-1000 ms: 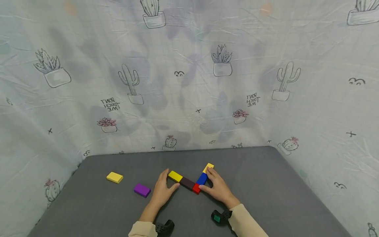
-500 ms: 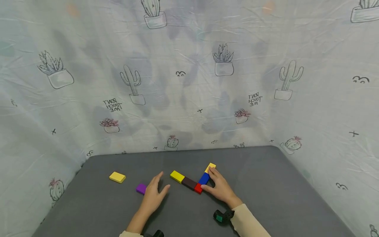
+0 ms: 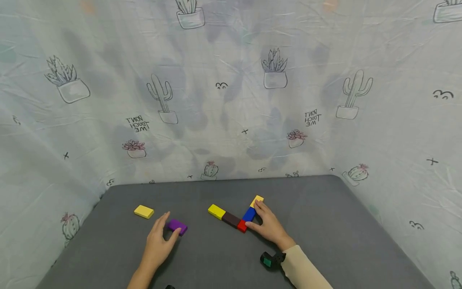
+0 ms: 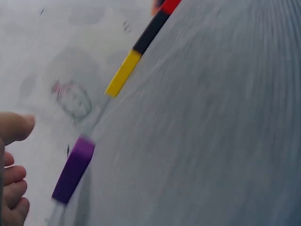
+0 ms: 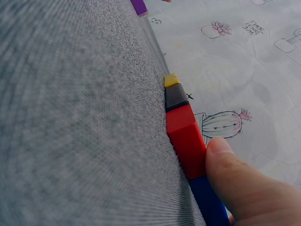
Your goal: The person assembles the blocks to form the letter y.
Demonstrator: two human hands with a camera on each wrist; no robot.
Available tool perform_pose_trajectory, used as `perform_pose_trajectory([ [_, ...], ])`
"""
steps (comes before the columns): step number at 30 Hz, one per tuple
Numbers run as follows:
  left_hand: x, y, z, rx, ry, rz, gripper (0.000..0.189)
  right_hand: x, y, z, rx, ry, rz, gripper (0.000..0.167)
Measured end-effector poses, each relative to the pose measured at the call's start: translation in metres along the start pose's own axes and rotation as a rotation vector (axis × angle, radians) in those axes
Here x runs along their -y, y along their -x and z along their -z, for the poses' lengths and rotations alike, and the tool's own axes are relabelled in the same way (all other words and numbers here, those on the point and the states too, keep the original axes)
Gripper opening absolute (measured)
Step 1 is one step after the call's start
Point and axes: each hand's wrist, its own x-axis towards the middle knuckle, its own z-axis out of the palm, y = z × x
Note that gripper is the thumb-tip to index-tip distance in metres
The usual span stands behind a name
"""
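Note:
On the grey table, a bright yellow block (image 3: 216, 211), a dark brown block (image 3: 231, 219) and a red block (image 3: 242, 226) form one slanting row. From the red one a blue block (image 3: 249, 214) and a pale yellow block (image 3: 258, 198) lead away, making a V. My right hand (image 3: 270, 226) rests along this second arm, fingertips at the pale yellow block; its thumb (image 5: 230, 172) touches the side near the red-blue joint. Fingers spread, my left hand (image 3: 157, 245) is beside a purple block (image 3: 177, 226). The left wrist view shows a gap between thumb and purple block (image 4: 73, 172).
Another pale yellow block (image 3: 144, 211) lies alone at the left of the grey tabletop (image 3: 216, 261). Behind the table hangs a pale cloth (image 3: 231, 120) printed with cacti. A black device (image 3: 272, 260) is strapped at the right wrist.
My left hand has left the bright yellow end of the row and moved left, past the purple block to its near left side. My right hand stays at the V.

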Motion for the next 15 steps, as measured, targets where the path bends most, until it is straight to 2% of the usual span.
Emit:
perform_pose_trajectory([
  [3,0.010,0.002,0.005,0.042,-0.021,0.044,0.067,0.000,0.000,0.002,-0.002,0.001,0.000,0.083],
  [8,0.021,0.000,0.005,0.190,-0.035,0.100,0.076,0.001,0.000,0.003,0.000,0.009,0.003,0.083],
  [11,0.022,-0.002,0.005,0.236,-0.041,0.092,0.076,0.001,0.001,0.002,0.008,0.004,-0.009,0.082],
  [15,0.025,-0.006,0.004,0.248,-0.059,0.065,0.070,0.002,0.001,0.001,0.008,-0.011,-0.002,0.082],
])
